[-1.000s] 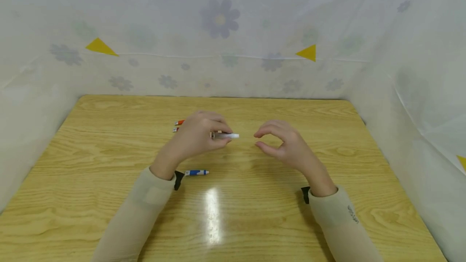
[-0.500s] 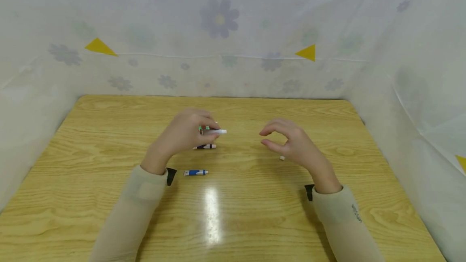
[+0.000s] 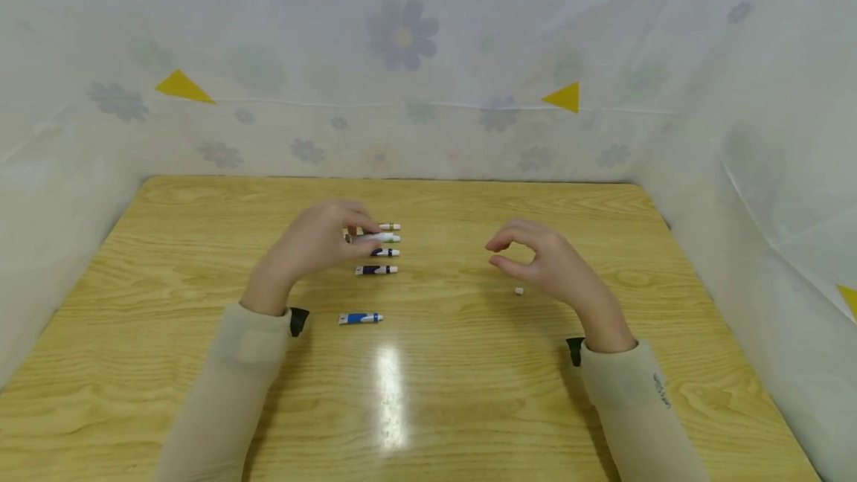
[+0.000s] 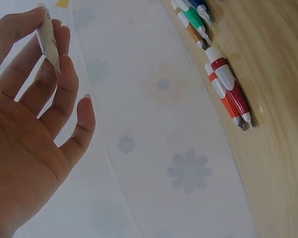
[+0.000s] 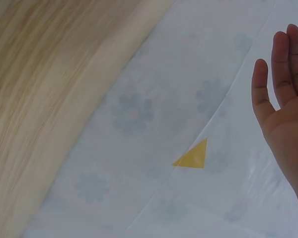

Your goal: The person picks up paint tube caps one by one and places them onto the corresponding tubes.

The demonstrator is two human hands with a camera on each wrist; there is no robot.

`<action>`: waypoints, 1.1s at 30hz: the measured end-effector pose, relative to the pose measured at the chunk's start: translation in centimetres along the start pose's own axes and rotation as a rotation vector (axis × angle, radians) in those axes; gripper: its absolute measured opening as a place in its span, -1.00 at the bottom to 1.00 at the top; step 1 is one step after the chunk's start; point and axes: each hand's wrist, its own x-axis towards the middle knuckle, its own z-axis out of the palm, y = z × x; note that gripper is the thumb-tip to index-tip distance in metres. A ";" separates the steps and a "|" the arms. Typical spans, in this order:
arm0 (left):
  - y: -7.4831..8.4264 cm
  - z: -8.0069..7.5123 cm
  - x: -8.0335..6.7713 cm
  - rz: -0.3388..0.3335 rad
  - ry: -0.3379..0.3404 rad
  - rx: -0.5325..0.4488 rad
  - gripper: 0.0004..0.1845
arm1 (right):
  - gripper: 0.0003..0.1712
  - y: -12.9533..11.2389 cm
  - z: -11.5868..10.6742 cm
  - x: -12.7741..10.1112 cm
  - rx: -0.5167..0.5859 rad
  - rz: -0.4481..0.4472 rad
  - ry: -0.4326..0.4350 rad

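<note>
My left hand (image 3: 318, 238) pinches a small white paint tube (image 4: 50, 44) between thumb and fingers, raised above a row of paint tubes. Below it lie a gold-banded tube (image 3: 390, 227), a green one partly hidden by the held tube, a dark one (image 3: 386, 252) and another dark one (image 3: 376, 270). A blue paint tube (image 3: 361, 318) lies nearer the front. My right hand (image 3: 538, 255) hovers at the right, thumb and forefinger curved with a gap and nothing visible between them. A small white cap (image 3: 518, 291) sits on the table beside it.
A red tube (image 4: 232, 89) and an orange tube (image 4: 223, 96) lie side by side in the left wrist view. The wood-grain table (image 3: 469, 407) meets a pale flowered sheet (image 3: 469, 147) at its back edge. Yellow triangles (image 3: 564, 98) mark the sheet.
My left hand has moved left with the white tube, uncovering the dark tubes. The right hand has drifted slightly right, and the small white cap has come into view on the table.
</note>
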 end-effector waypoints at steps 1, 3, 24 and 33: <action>-0.1 -0.1 0.0 -0.009 -0.002 -0.002 -0.84 | -0.82 0.0 -0.1 0.0 -0.001 0.010 -0.007; -0.3 -0.2 -0.1 -0.015 -0.003 -0.005 -0.84 | -0.83 0.2 -0.2 -0.1 -0.004 0.029 -0.023; -3.0 -1.0 -0.8 -0.164 -0.116 -0.036 -0.84 | -0.80 0.9 -0.9 -0.5 -0.025 0.266 -0.213; -3.9 -0.9 -0.9 -0.178 -0.134 -0.043 -0.84 | -0.78 1.3 -1.0 -0.7 0.008 0.333 -0.269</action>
